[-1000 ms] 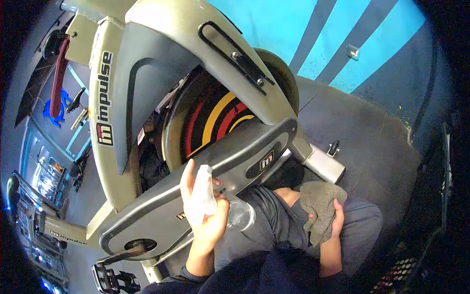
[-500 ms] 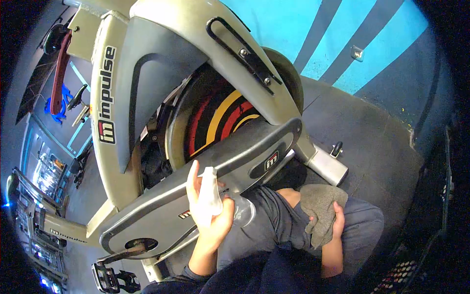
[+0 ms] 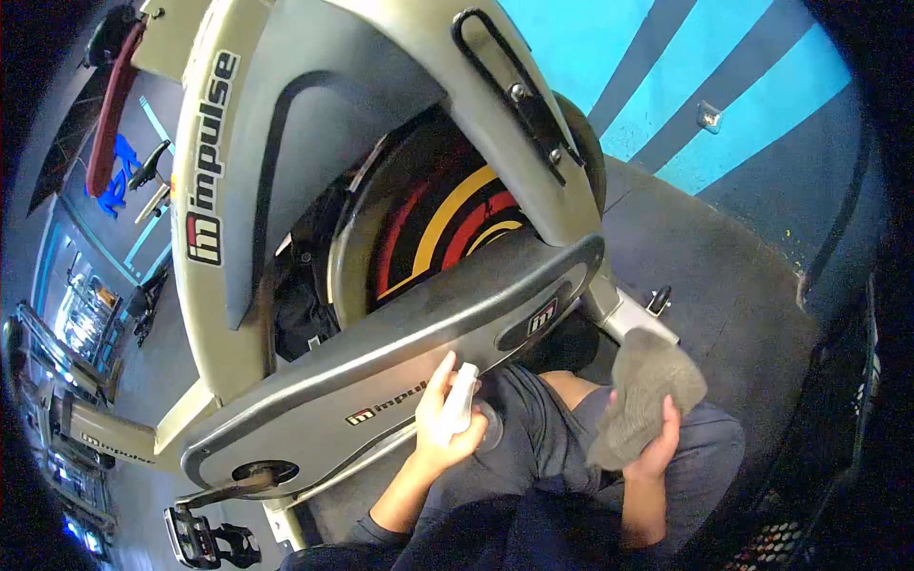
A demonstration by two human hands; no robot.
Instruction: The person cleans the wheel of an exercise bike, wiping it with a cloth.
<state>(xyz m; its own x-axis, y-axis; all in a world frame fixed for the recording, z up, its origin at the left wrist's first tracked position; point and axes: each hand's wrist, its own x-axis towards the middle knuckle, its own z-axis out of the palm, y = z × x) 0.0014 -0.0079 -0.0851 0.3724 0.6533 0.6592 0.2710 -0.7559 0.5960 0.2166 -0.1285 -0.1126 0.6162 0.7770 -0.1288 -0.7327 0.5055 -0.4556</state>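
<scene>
My left hand (image 3: 444, 428) is wrapped round the neck of a spray bottle with a white trigger head (image 3: 461, 395). The clear body of the bottle shows just behind the hand, over my leg. On the right, my right hand (image 3: 657, 445) holds a grey-brown cloth (image 3: 651, 385), which is bunched up above my knee. Beyond both hands stands an exercise bike, its grey chain cover (image 3: 400, 357) nearest to the bottle. Neither the bottle nor the cloth visibly touches the cover.
The bike's flywheel (image 3: 447, 219) has red and yellow arcs. A pedal (image 3: 211, 541) sticks out at the lower left. The rear foot of the frame (image 3: 633, 314) rests on the dark floor (image 3: 714, 276). Behind is a blue striped wall (image 3: 647, 76).
My left hand has moved right and down with the bottle, which now shows less of its body. The cloth has risen slightly and changed shape in my right hand. The view has shifted closer to the bike.
</scene>
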